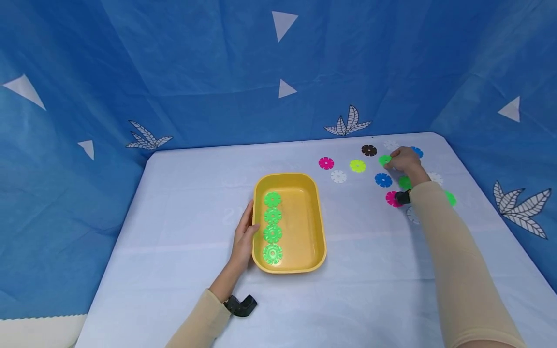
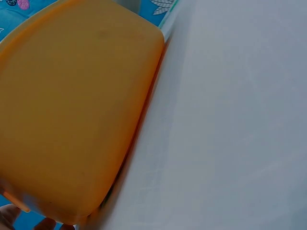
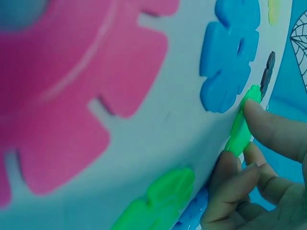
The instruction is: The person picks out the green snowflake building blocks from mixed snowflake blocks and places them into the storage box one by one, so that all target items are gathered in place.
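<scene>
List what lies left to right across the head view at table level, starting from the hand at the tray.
Left hand on the tray's edge → yellow tray holding four green discs → pink disc → yellow-green disc → blue disc → right hand pinching a green disc.

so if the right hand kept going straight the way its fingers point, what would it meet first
Probably the dark brown flower-shaped plastic disc. The right hand pinches a green flower-shaped plastic disc, with its fingers pointing left and slightly away from the person. The brown one lies nearest in that line, though depth is hard to judge.
</scene>
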Available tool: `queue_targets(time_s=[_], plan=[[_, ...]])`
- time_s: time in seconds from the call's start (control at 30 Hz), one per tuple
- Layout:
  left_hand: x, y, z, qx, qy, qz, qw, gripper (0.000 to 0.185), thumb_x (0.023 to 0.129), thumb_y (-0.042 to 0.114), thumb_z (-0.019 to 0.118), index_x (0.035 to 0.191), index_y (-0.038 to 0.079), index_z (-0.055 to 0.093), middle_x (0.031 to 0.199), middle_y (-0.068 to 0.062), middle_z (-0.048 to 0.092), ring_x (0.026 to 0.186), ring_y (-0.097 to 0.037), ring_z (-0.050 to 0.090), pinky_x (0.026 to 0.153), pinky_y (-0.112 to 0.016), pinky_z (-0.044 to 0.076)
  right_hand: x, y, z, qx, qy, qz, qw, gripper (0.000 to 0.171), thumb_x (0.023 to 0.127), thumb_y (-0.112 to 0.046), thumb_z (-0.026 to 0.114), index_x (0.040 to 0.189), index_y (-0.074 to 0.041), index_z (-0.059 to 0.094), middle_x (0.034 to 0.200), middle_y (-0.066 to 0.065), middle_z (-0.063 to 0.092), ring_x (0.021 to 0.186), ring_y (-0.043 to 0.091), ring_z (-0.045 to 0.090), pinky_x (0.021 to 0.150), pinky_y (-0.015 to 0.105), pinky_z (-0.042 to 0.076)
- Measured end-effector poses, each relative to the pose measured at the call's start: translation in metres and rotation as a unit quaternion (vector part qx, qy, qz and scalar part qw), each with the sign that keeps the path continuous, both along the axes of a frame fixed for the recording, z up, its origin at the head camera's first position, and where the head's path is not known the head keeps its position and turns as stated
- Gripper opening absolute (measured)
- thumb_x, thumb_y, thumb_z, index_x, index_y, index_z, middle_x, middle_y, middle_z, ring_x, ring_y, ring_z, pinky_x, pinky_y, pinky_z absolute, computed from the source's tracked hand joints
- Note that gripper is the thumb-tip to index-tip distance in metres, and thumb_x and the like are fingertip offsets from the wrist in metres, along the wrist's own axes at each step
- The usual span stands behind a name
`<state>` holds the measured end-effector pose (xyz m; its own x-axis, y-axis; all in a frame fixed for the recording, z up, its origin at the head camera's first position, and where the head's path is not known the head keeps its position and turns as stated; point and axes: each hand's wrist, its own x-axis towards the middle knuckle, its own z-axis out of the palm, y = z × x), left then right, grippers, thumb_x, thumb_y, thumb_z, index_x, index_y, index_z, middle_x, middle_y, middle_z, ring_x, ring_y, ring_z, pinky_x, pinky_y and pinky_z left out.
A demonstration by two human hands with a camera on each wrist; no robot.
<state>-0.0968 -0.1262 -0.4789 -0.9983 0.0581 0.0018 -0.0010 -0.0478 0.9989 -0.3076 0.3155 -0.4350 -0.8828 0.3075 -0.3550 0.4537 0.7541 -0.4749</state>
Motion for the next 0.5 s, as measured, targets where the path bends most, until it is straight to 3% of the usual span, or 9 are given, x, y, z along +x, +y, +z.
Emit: queue_targets(time_s=[0.2,0.27,0.4,0.5], plan=[[0.0005,0.0008,0.0002,0.006,0.0,0.0,1.0,0.063,0.098,0.005,0.038,0.158,0.017,0.019,0.164,-0.003,0.016,0.151,-0.022,0.017,0.107,-0.009,0.028,0.0004,0.0038,-0.0007,-0.03,0.032,-0.017,0.999,0.045,0.091,-0.009,0.063,0.131,0.002,0.046,0.121,0.026,0.048,0.094,0.032,0.047,0.073,0.039,0.046],[0.0005,0.0008,0.0002,0.006,-0.001,0.001,1.0,0.063,0.099,0.005,0.038,0.158,0.017,0.019,0.164,-0.002,0.016,0.151,-0.022,0.016,0.108,-0.01,0.028,0.0002,0.0066,-0.0007,-0.054,0.045,-0.028,0.997,0.043,0.091,-0.007,0.062,0.13,0.002,0.049,0.117,0.025,0.05,0.085,0.024,0.053,0.069,0.033,0.049],[-0.0001,0.0002,-0.0005,0.005,-0.002,0.002,1.0,0.063,0.099,0.004,0.038,0.158,0.016,0.019,0.164,-0.002,0.016,0.151,-0.022,0.016,0.118,-0.028,0.025,0.0,0.0094,0.002,-0.107,0.057,-0.054,0.991,0.039,0.093,-0.005,0.059,0.13,0.002,0.053,0.114,0.022,0.051,0.065,0.009,0.06,0.065,0.024,0.055],[-0.0003,-0.0005,-0.0007,0.006,-0.003,0.004,1.0,0.063,0.098,0.003,0.037,0.158,0.016,0.019,0.164,-0.002,0.016,0.151,-0.022,0.017,0.119,-0.041,0.022,0.0015,0.007,0.0069,-0.132,0.061,-0.056,0.988,0.039,0.093,-0.005,0.059,0.131,0.001,0.053,0.112,0.019,0.051,0.063,0.006,0.063,0.067,0.024,0.057]])
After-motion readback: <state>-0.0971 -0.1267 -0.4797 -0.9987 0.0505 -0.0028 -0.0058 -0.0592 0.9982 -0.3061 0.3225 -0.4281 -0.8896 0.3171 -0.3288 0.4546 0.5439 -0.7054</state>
